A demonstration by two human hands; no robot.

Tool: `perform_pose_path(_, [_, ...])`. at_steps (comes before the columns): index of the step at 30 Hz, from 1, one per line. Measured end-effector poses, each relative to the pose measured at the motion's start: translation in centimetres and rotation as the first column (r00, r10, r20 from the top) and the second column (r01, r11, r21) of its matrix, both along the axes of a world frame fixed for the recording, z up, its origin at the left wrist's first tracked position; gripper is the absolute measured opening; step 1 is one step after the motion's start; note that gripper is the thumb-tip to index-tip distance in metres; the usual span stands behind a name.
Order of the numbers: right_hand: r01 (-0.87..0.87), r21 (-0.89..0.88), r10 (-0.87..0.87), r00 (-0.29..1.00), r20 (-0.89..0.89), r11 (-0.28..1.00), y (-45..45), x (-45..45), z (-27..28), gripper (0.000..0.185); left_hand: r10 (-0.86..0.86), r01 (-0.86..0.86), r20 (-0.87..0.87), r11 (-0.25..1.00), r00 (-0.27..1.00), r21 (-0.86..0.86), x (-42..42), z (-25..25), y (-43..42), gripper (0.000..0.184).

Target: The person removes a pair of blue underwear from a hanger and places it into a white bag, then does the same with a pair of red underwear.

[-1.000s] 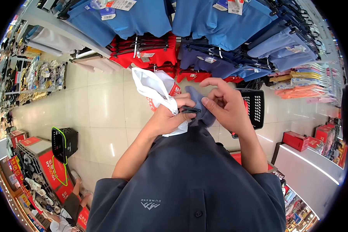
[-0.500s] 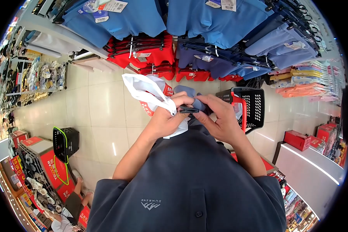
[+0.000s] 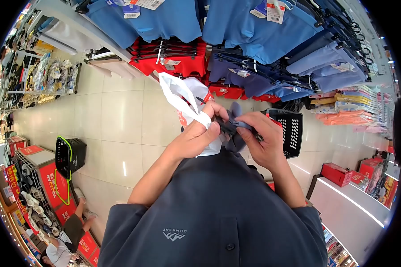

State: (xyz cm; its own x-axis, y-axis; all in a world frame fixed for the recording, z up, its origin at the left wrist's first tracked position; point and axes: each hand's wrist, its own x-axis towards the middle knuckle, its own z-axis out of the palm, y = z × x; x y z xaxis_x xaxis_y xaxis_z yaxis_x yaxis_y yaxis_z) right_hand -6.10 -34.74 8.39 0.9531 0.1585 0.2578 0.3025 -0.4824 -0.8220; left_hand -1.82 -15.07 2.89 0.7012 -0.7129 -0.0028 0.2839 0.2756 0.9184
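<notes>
My left hand [image 3: 199, 134] is closed around a black clip hanger [image 3: 227, 127], and a dark hook-like end pokes out above its knuckles. A white plastic bag [image 3: 179, 94] with red print hangs from this hand, its handle looped over the fingers. Grey-blue cloth [image 3: 236, 141], folded or bunched, hangs at the hanger between my hands. My right hand [image 3: 263, 135] pinches the upper edge of that cloth between thumb and fingers. What kind of garment it is cannot be made out.
Blue shorts [image 3: 258, 33], red garments [image 3: 169, 58] and navy garments [image 3: 243, 71] hang on the rack ahead. A black shopping basket [image 3: 293, 133] stands right, and another basket [image 3: 78, 155] stands left. A seated person [image 3: 64, 249] is at lower left. Red boxes [image 3: 336, 174] lie right.
The hanger has turned in my left hand, and the cloth now hangs lower and more spread between my hands. My right hand has shifted slightly right and down. The view has moved a little.
</notes>
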Motion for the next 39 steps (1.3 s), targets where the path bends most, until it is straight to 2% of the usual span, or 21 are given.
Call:
perform_pose_path(2, [-0.004, -0.019, 0.004, 1.000, -0.003, 1.000, 0.0, -0.2, -0.2, 0.016, 0.168, -0.168, 0.110, 0.986, 0.980, -0.007, -0.2, -0.7, -0.8, 0.048])
perform_pose_path(3, [-0.002, -0.022, 0.002, 1.000, -0.005, 1.000, 0.0, -0.2, -0.3, 0.016, 0.166, -0.166, 0.108, 0.986, 0.980, -0.009, -0.2, -0.6, -0.8, 0.048])
perform_pose_path(5, [-0.013, -0.014, 0.013, 1.000, 0.000, 1.000, 0.1, -0.4, -0.4, 0.017, 0.191, -0.217, 0.260, 0.973, 0.946, 0.078, 0.0, -0.4, -0.7, 0.045])
perform_pose_path(6, [-0.009, -0.016, 0.009, 1.000, 0.000, 1.000, 0.1, -0.5, -0.5, 0.017, 0.187, -0.213, 0.260, 0.974, 0.947, 0.075, 0.0, -0.9, -0.8, 0.045])
perform_pose_path(8, [0.021, -0.023, -0.021, 1.000, -0.003, 1.000, 0.2, -0.5, -0.5, 0.017, 0.270, -0.302, 0.422, 0.953, 0.865, 0.009, 0.2, -2.3, -0.9, 0.039])
perform_pose_path(9, [0.026, -0.025, -0.026, 1.000, -0.004, 0.999, 0.2, -0.6, -0.6, 0.017, 0.267, -0.298, 0.421, 0.955, 0.867, 0.008, 0.3, -2.3, -0.7, 0.039])
perform_pose_path(11, [-0.009, -0.039, 0.009, 1.000, 0.001, 0.999, 0.2, -0.6, -1.0, 0.017, 0.163, -0.246, 0.481, 0.962, 0.862, 0.115, 0.5, -2.4, 0.1, 0.029])
perform_pose_path(15, [-0.006, -0.024, 0.006, 1.000, -0.004, 1.000, 0.3, -0.5, -1.6, 0.018, 0.150, -0.245, 0.435, 0.955, 0.888, 0.171, 0.3, -2.7, 0.9, 0.021])
perform_pose_path(17, [0.016, -0.023, -0.015, 1.000, 0.018, 1.000, 0.5, -0.5, -1.7, 0.018, 0.255, -0.327, 0.413, 0.938, 0.874, 0.113, 0.2, -2.7, 1.0, 0.018])
perform_pose_path(18, [0.018, -0.023, -0.018, 1.000, 0.018, 1.000, 0.5, -0.5, -1.6, 0.018, 0.253, -0.325, 0.413, 0.939, 0.875, 0.113, 0.3, -2.7, 1.0, 0.018])
perform_pose_path(23, [0.055, -0.049, -0.057, 0.997, -0.045, 0.997, 0.9, -0.5, -1.0, 0.017, 0.273, -0.440, 0.632, 0.890, 0.726, 0.120, 0.6, -1.8, 0.8, 0.014])
perform_pose_path(26, [0.090, -0.041, -0.090, 0.996, -0.003, 0.995, 1.4, -0.4, -1.0, 0.021, 0.335, -0.495, 0.662, 0.867, 0.671, 0.063, 0.7, -0.9, 0.2, 0.020])
perform_pose_path(30, [0.073, -0.015, -0.074, 0.993, -0.090, 0.997, 0.8, -0.4, -1.1, 0.026, 0.300, -0.480, 0.667, 0.872, 0.682, 0.098, 0.8, -0.5, 0.1, 0.015])
perform_pose_path(32, [0.037, -0.003, -0.037, 0.993, -0.113, 0.999, 0.5, -0.3, -1.0, 0.028, 0.294, -0.489, 0.702, 0.868, 0.649, 0.088, 0.8, 0.2, -0.2, 0.015])
perform_pose_path(35, [0.045, -0.030, -0.050, 0.982, -0.180, 0.999, 0.7, -0.1, -0.4, 0.024, 0.312, -0.494, 0.677, 0.865, 0.667, 0.087, 0.8, -0.7, -0.7, 0.014])
perform_pose_path(39, [0.011, -0.082, -0.023, 0.990, -0.141, 0.997, 0.2, 0.3, -0.6, 0.023, 0.277, -0.475, 0.673, 0.871, 0.686, 0.125, 1.0, -1.3, -0.9, 0.016])
